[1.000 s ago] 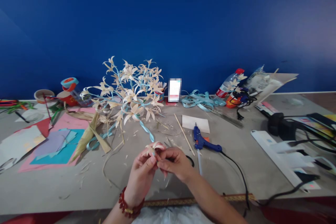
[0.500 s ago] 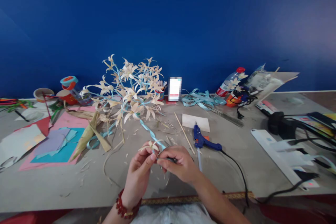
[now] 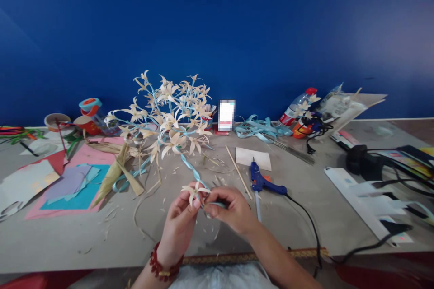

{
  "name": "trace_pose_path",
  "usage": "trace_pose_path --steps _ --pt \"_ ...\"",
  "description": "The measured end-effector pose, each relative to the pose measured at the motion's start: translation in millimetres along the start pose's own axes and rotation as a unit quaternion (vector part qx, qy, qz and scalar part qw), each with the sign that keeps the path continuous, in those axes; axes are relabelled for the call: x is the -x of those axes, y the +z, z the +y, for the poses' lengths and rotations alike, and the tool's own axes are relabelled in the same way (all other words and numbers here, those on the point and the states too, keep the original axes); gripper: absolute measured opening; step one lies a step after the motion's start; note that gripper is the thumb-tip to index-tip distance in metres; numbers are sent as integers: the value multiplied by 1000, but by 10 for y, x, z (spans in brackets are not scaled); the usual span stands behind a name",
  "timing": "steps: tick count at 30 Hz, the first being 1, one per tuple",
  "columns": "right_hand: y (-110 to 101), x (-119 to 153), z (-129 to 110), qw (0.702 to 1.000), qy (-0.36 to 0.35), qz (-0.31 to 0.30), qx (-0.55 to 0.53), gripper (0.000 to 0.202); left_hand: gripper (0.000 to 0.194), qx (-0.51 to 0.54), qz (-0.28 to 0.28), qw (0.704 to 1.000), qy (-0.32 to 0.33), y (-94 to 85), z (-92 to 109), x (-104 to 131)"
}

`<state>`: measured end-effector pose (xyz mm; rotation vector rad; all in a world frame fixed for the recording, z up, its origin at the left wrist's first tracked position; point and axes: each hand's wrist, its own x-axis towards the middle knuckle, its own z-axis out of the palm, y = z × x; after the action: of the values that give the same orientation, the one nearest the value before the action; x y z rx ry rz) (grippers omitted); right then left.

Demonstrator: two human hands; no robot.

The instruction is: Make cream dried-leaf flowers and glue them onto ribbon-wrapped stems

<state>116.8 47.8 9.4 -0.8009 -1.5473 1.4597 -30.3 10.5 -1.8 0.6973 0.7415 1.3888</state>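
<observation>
My left hand (image 3: 181, 216) is closed, pinching a small cream husk flower (image 3: 194, 192) just below its petals. Right beside it my right hand (image 3: 228, 210) is closed on light blue ribbon (image 3: 220, 204) at the flower's base; the fingertips of both hands nearly meet, and the flower's stem is mostly hidden by them. Beyond my hands lies a large bunch of cream flowers (image 3: 171, 119) on blue-wrapped stems. Its thick ribbon-wound stalk (image 3: 191, 168) runs down toward my fingers, its lower end out of sight behind them.
A blue glue gun (image 3: 262, 180) lies on the right, its cord trailing to the table's front edge. Near it are a wooden stick (image 3: 238, 171) and a white power strip (image 3: 359, 207). Coloured paper (image 3: 77, 189) and dry husks (image 3: 115, 174) lie left; coiled blue ribbon (image 3: 259, 127) sits behind.
The small flower has turned in my left fingers, so its open petals face me more. My right fingers have shifted slightly at the ribbon. The big bunch stays put.
</observation>
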Motion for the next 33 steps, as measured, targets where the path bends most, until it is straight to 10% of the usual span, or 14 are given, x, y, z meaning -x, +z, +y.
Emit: trace_pose_path --steps 21,33 --pt "62 18 92 978 124 -2 -166 30 10 21 -9 1000 2 34 4 14" --pt "13 55 -51 986 -58 61 142 19 10 -57 59 995 51 -27 -116 3"
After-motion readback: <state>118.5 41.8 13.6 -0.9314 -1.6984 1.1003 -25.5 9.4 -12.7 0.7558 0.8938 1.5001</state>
